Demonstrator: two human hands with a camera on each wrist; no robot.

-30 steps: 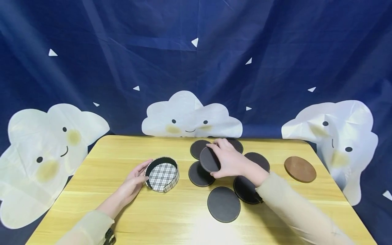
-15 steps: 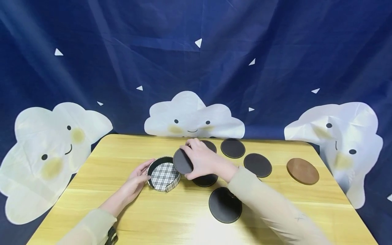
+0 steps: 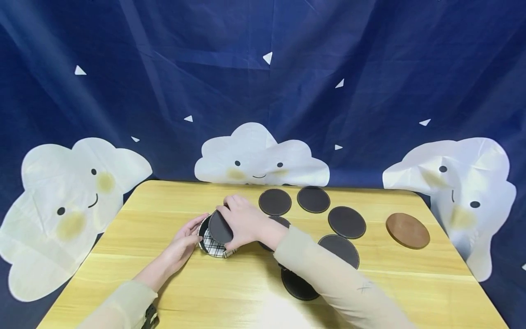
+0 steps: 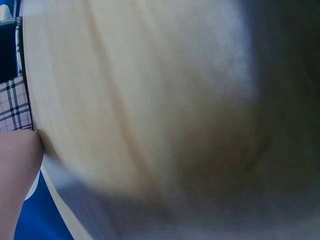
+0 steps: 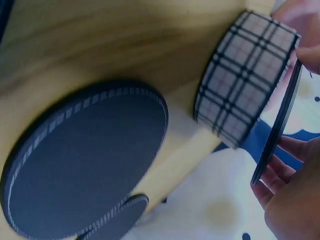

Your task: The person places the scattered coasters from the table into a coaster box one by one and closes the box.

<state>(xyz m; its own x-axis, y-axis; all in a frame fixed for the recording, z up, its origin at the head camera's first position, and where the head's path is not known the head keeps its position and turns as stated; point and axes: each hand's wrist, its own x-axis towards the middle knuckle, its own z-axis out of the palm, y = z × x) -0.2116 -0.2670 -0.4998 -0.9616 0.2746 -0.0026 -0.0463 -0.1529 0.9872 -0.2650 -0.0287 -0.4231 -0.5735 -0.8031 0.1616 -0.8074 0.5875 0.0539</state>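
Observation:
My left hand (image 3: 176, 249) grips the left side of a round plaid coaster holder (image 3: 213, 249), thumb at the rim and fingers round its outside. In the left wrist view, part of the holder's plaid wall (image 4: 15, 107) shows beside that hand. My right hand (image 3: 248, 221) pinches a dark round coaster (image 3: 219, 227) by its edges, tilted over the holder's opening and covering much of the plaid floor inside. Seen edge-on in the right wrist view, the coaster (image 5: 280, 120) is close to the holder's rim (image 5: 295, 42), between the fingers and thumb.
Several dark stitched coasters lie spread on the wooden table (image 3: 164, 201), among them one at the back (image 3: 313, 199) and one on the right (image 3: 346, 222). The right forearm partly covers a near coaster (image 3: 297, 285). A brown disc (image 3: 407, 230) lies farther right. Behind hangs a blue cloud-print curtain (image 3: 230, 91).
My right hand has carried the coaster leftward, from above the other coasters to over the holder. My left hand keeps its grip on the holder in about the same place.

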